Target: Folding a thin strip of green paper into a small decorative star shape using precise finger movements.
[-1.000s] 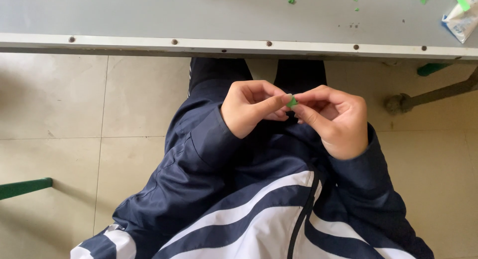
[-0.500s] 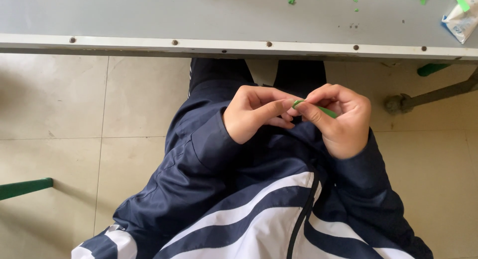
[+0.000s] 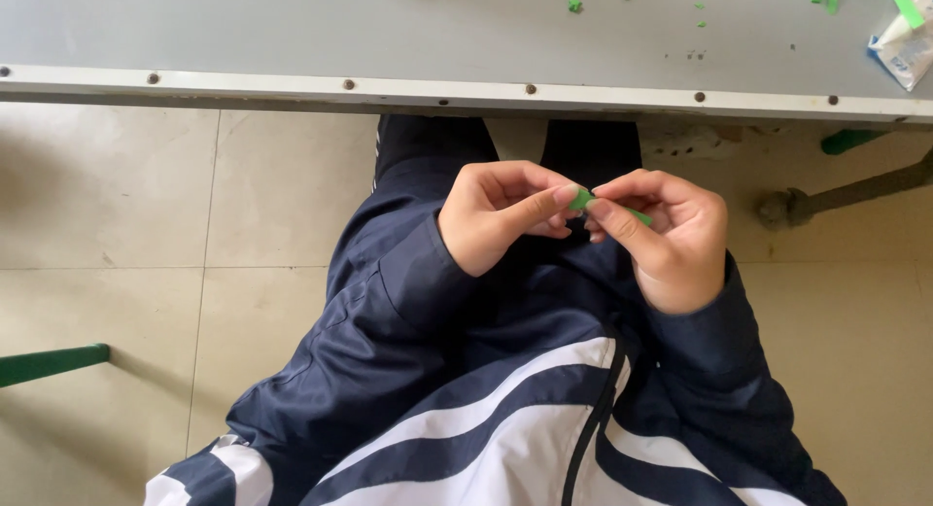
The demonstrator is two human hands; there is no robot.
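My left hand [image 3: 501, 224] and my right hand [image 3: 666, 234] meet over my lap, below the front edge of the grey table [image 3: 389, 39]. Between the fingertips of both hands is a small green paper strip [image 3: 583, 200], partly folded; a bit of it shows behind my right thumb. Both hands pinch it. Dark blue sleeves with white stripes cover my arms.
Small green paper scraps [image 3: 573, 2] lie on the far part of the table. A white packet [image 3: 909, 44] and green strips [image 3: 904, 0] sit at the table's right end. A green bar [image 3: 49, 362] shows at the left, above the tiled floor.
The hands have stayed together over the lap while the fingers worked the green strip; it stuck out to the right half a second ago and is now mostly tucked between the fingertips.
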